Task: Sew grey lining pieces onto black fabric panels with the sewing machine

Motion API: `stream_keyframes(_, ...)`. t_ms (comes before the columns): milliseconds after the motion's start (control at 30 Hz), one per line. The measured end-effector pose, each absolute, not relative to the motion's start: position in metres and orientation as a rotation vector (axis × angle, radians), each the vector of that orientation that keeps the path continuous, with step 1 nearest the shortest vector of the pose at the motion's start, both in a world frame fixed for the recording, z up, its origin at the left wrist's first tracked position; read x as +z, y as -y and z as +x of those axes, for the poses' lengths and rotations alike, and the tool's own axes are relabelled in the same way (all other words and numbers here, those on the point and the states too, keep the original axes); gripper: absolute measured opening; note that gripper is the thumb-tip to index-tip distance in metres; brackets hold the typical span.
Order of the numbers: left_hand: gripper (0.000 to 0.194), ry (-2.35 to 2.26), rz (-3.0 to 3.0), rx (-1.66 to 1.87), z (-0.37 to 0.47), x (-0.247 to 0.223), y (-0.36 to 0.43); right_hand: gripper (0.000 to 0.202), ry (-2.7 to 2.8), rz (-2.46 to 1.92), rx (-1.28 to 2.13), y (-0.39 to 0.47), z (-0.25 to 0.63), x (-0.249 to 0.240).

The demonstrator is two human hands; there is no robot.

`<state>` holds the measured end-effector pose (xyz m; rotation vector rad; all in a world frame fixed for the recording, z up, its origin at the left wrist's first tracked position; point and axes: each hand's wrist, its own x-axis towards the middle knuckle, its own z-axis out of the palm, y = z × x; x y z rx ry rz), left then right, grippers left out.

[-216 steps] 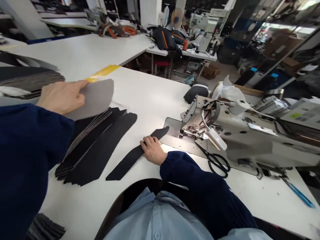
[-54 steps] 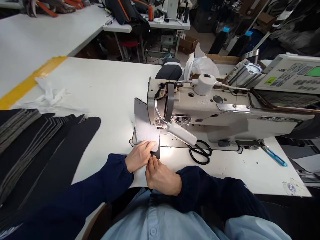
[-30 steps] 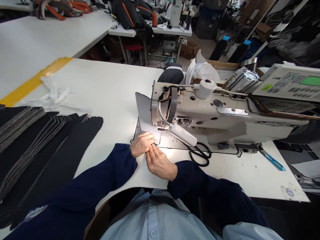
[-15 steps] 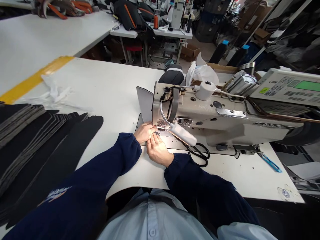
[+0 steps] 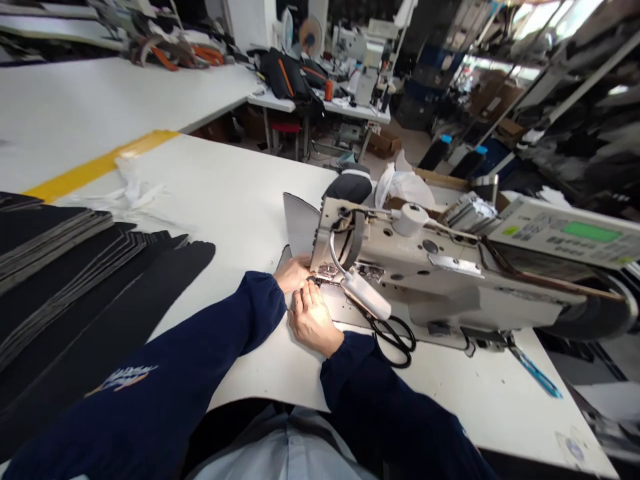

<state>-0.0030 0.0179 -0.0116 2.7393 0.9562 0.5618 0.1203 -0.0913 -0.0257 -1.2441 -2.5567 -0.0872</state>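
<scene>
Cloth (image 5: 300, 223) sticks out past the left end of the sewing machine (image 5: 370, 257). The left hand (image 5: 293, 274) is at the needle, fingertips partly hidden; the right hand (image 5: 314, 321), fingers together, is just beside it (whether either grips cloth, I cannot tell). Scissors (image 5: 411, 343) lie near.

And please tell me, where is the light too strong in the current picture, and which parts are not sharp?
Head view: the window at top right looks washed out; head view: strong light brightens the right hand, near the sewing machine lamp; head view: blur smears the control panel's small lettering.
</scene>
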Motion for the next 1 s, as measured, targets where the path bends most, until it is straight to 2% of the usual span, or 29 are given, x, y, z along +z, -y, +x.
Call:
stream_keyframes(133,0.018,-0.847,2.868,0.503,-0.015,-0.007,-0.029,0.047,2.537,-1.175,-0.195,0.091,0.124,-0.034)
stream_keyframes(267,0.048,-0.973,2.962,0.448,-0.041,0.008,-0.054,0.043,2.474,-1.14,-0.266,0.09,0.126,-0.04)
stream_keyframes(333,0.057,-1.063,2.981,0.403,-0.047,0.018,-0.065,0.043,2.449,-1.133,-0.293,0.089,0.126,-0.042)
stream_keyframes(400,0.054,-1.128,2.979,0.34,-0.046,0.028,-0.072,0.042,2.43,-1.141,-0.311,0.088,0.126,-0.044)
stream_keyframes(600,0.019,-1.293,2.866,0.096,-0.032,0.047,-0.042,0.038,2.289,-1.059,-0.348,0.081,0.133,-0.044)
stream_keyframes(733,0.018,-1.374,2.667,-0.039,-0.036,0.052,0.016,0.041,2.279,-0.954,-0.282,0.084,0.131,-0.04)
stream_keyframes(900,0.005,-1.43,2.375,-0.061,-0.066,0.063,0.082,0.04,2.404,-0.867,-0.326,0.12,0.109,-0.03)
stream_keyframes(1000,0.01,-1.442,2.208,-0.066,-0.091,0.073,0.11,0.037,2.429,-0.855,-0.312,0.149,0.088,-0.021)
